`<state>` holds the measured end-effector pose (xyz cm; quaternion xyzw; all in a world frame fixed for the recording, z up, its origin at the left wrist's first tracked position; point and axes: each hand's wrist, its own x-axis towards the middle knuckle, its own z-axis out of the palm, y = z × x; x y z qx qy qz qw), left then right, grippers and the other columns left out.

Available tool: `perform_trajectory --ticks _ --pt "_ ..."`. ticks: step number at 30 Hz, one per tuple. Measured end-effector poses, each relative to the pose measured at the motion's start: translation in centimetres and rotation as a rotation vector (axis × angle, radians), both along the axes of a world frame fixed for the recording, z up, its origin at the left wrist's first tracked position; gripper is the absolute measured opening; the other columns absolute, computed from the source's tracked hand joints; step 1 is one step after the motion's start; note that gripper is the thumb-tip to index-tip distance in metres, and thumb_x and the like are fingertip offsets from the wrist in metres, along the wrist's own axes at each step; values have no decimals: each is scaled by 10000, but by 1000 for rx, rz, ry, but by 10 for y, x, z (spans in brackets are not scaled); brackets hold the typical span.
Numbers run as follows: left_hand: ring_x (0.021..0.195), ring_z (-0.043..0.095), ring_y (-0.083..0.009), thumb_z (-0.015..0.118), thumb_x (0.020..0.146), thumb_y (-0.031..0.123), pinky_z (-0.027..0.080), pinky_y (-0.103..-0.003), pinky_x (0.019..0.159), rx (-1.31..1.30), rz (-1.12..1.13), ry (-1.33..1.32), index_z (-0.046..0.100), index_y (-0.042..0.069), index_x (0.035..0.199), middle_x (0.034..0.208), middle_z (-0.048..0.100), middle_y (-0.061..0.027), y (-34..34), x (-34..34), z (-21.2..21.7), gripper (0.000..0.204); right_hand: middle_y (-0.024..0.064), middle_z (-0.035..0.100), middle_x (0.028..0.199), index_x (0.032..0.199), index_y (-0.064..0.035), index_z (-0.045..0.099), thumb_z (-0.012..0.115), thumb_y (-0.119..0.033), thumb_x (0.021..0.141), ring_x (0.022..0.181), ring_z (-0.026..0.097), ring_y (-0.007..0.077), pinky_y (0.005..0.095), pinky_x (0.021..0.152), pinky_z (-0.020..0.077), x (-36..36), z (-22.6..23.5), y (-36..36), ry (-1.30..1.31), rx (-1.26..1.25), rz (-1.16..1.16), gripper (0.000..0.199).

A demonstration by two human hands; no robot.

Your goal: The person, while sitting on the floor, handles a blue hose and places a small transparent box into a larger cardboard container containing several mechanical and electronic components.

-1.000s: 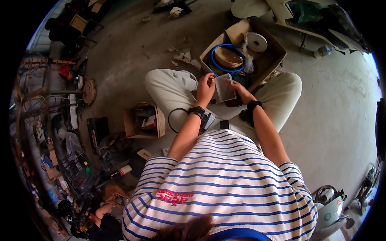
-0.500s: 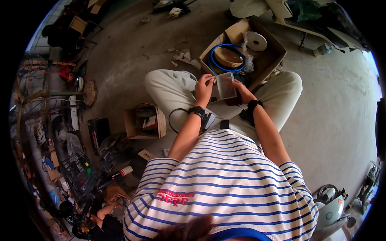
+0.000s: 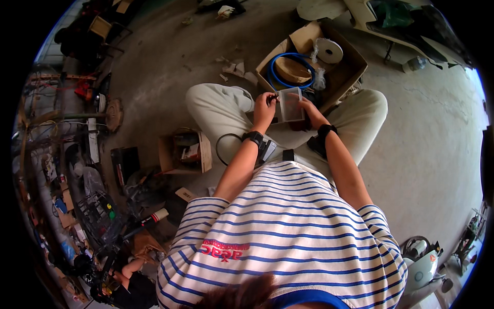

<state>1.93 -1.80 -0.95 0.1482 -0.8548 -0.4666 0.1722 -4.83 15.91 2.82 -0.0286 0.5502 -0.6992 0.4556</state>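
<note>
So from up here I'm looking straight down past a blue-and-white striped shirt [image 3: 288,226] at two hands working over the lap. The right hand [image 3: 309,109] is wrapped around the far side of a small clear plastic box [image 3: 290,104], fingers curled on it, holding it up between the knees, just in front of the open cardboard box [image 3: 350,72] on the floor. The left hand [image 3: 265,105] is pinched closed on something small and dark at the clear box's upper left corner; too tiny for me to say what it is, could be a clip or a bit of wire.

My read: we're in the fiddly middle bit, working that little piece at the rim of the clear box, either getting it in or picking it out. I honestly can't tell which.

Next move, as I judge it, calls for keeping the box steady in the right hand and a fine fingertip move with the left, right at that corner. The box looks thin and light, so squeezing hard would probably flex it.

Around it: a blue hose coil [image 3: 288,69] and a white tape roll [image 3: 329,50] sit inside the cardboard box, and a smaller open carton [image 3: 182,152] lies off to the left on the concrete floor [image 3: 422,129].
</note>
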Motion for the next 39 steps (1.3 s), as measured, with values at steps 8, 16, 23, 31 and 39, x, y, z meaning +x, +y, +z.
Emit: perform_trajectory --ticks 8,16,23,31,39 --pt "995 536 -327 537 825 164 433 -376 838 -92 22 76 573 27 1052 1057 582 -156 0 -1 -3 268 85 563 1099 1278 -92 436 430 -170 775 897 541 189 276 785 443 3 3 -2 12 -34 26 509" --pt "1023 539 -305 459 886 162 421 -334 867 234 -161 -164 568 38 1101 1114 571 -158 0 0 8 271 82 567 1086 1270 -96 451 427 -181 778 909 540 184 278 801 431 1 -15 2 33 -11 126 500" --pt "1027 543 -245 443 917 232 420 -309 856 390 90 -20 528 15 1144 1128 571 -135 -6 -3 -10 326 92 559 1137 1275 -83 439 422 -158 745 913 546 194 286 817 438 2 2 0 -105 -139 42 536" --pt "782 589 -151 546 866 381 483 -277 667 864 260 -278 588 16 991 920 589 -85 5 -3 30 389 109 549 1168 1298 -72 395 404 -131 734 945 553 203 287 816 454 1 5 4 -107 -217 36 568" --pt "546 595 -110 610 820 380 488 -235 412 1003 23 -322 631 88 865 791 612 -32 -4 -2 28 296 104 570 1102 1281 -59 423 397 -132 751 910 560 193 270 789 454 0 -11 5 -22 -142 38 535"
